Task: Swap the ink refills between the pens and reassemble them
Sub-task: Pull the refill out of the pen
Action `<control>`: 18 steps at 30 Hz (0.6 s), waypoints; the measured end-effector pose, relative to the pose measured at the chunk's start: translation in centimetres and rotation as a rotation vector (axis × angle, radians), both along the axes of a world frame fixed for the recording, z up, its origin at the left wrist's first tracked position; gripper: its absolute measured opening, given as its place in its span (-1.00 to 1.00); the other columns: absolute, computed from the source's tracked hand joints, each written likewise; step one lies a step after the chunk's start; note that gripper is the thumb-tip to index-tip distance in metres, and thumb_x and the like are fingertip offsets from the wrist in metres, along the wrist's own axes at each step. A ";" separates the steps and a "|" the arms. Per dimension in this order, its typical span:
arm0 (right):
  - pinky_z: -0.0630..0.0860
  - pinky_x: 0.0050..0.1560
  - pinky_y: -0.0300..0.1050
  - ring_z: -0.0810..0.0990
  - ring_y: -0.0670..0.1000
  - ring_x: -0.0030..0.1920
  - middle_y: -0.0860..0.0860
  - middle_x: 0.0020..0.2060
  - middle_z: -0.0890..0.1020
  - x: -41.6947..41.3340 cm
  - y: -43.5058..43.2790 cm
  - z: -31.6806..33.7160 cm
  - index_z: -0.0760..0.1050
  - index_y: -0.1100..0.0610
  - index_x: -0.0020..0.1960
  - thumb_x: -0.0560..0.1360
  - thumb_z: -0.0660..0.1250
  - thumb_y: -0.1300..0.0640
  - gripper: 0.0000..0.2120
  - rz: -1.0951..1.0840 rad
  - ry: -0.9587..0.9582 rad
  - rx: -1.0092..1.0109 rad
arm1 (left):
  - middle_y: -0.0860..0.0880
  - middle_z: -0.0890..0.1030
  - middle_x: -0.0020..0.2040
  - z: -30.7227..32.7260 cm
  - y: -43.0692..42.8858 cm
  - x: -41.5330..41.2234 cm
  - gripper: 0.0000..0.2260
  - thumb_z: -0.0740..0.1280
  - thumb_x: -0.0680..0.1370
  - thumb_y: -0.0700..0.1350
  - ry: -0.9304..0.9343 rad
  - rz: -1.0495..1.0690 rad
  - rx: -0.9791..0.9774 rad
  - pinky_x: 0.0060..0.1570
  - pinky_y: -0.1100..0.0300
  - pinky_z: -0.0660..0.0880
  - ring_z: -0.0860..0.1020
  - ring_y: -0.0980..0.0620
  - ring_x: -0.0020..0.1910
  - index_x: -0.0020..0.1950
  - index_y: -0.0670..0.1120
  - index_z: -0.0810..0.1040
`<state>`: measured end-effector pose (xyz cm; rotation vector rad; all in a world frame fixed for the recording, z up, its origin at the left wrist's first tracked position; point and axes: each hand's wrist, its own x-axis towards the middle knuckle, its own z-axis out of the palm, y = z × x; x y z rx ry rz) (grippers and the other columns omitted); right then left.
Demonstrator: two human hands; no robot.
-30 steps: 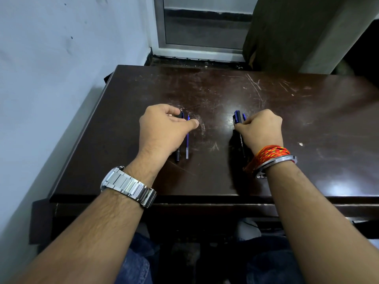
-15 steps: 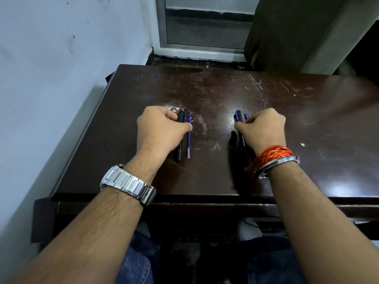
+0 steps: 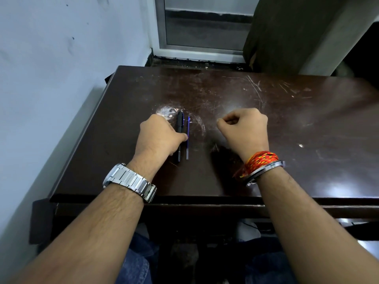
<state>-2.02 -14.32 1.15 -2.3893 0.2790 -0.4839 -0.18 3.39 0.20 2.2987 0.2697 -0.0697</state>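
Ink refill [image 3: 187, 148], thin and blue, lies flat on the dark wooden table [image 3: 307, 124] just left of the frame's centre, running straight up and down the picture. Just beside it on its left, parallel and almost touching, lies a black pen [image 3: 180, 123] with its thicker end toward the top of the frame. The left hand [image 3: 159, 138] rests over the middle of the pen, knuckles up and fingers curled under out of sight. Its thumb reaches across the barrel, and the tip meets the refill. Whether the hand actually grips the pen or only lies on it cannot be told. The right hand [image 3: 245, 130] sits well apart to the right of centre, bunched like a fist with the thumb tucked against the forefinger. A heavy shadow lies beneath it, and whether anything is held inside cannot be told. A pale scuffed patch [image 3: 167, 112] marks the tabletop just above the left hand, and fine scratches run toward the upper right. A silver watch [image 3: 131, 181] circles the left wrist. Red-and-orange thread [image 3: 260, 160] and a metal bangle [image 3: 266, 171] circle the right. Blue jeans [image 3: 137, 263] show under the table's near edge, a white wall [image 3: 51, 78] fills the left, and a window frame [image 3: 196, 52] stands at top centre.
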 end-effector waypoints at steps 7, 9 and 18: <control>0.53 -0.29 -0.37 0.56 -0.24 -0.42 -0.14 -0.44 0.64 0.0 1.4 -0.3 0.68 0.02 -0.24 0.46 0.46 -0.03 -0.83 0.095 -0.035 0.321 | 0.06 0.61 -0.54 0.3 -0.1 0.0 -0.78 0.45 0.38 0.01 -0.144 0.040 -0.150 -0.54 0.37 0.41 0.60 0.17 -0.52 -0.37 -0.11 0.67; 0.55 -0.36 -0.22 0.55 -0.16 -0.43 -0.04 -0.37 0.67 0.1 2.0 -0.2 0.67 0.07 -0.23 0.50 0.44 -0.03 -0.79 0.141 0.004 0.622 | 0.04 0.65 -0.50 0.7 -0.9 -0.5 -0.76 0.40 0.33 0.05 -0.135 -0.021 -0.327 -0.42 0.31 0.55 0.65 0.15 -0.49 -0.35 -0.11 0.65; 0.41 -0.52 -0.34 0.49 -0.20 -0.53 -0.03 -0.45 0.61 -0.4 3.0 -0.1 0.66 0.21 -0.14 0.49 0.46 0.20 -0.92 0.323 -0.038 0.990 | -0.01 0.66 -0.40 0.9 -2.5 -1.6 -0.85 0.31 0.50 -0.08 0.059 -0.239 -0.690 -0.43 0.16 0.58 0.62 0.01 -0.43 -0.22 -0.09 0.60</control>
